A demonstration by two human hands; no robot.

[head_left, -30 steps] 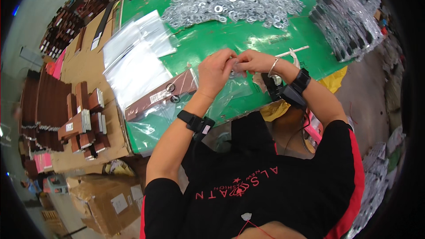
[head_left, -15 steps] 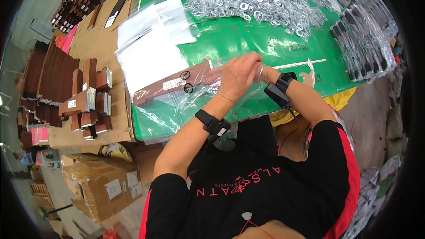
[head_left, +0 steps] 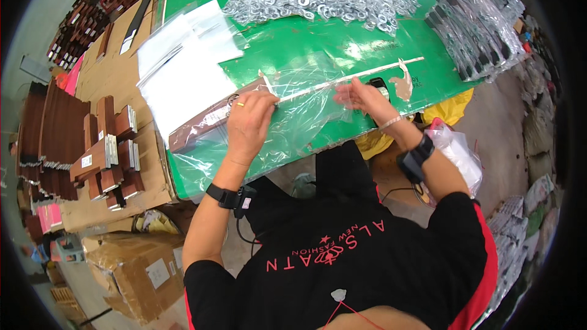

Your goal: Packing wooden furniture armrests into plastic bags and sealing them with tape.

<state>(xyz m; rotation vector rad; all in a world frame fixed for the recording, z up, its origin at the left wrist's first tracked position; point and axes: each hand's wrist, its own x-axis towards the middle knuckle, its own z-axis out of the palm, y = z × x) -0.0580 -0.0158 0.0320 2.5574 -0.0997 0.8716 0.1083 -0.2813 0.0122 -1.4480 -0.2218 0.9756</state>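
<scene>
A dark brown wooden piece (head_left: 199, 125) with a white label lies slantwise near the left front of the green table, inside a clear plastic bag (head_left: 306, 95). My left hand (head_left: 249, 123) is over the right part of the wood, fingers bent and pinched together on the bag's film. Its palm partly hides a round black mark there. Over the bag's right end is my right hand (head_left: 365, 99), its fingers stretched out and loosely apart, with nothing held. Bare film spreads across the tabletop between both hands.
White bag sheets (head_left: 183, 64) lie behind the wood. Many small clear packets with metal rings (head_left: 318, 0) are heaped at the back; wrapped dark pieces (head_left: 477, 30) stack at right. Brown wooden pieces (head_left: 107, 153) pile up at left. Torn paper (head_left: 402, 82) and a black device (head_left: 379, 87) lie nearby.
My hands, together at the bag's end before, are now apart. The left has moved left over the wood; the right has let go of the film. The whole view has shifted somewhat.
</scene>
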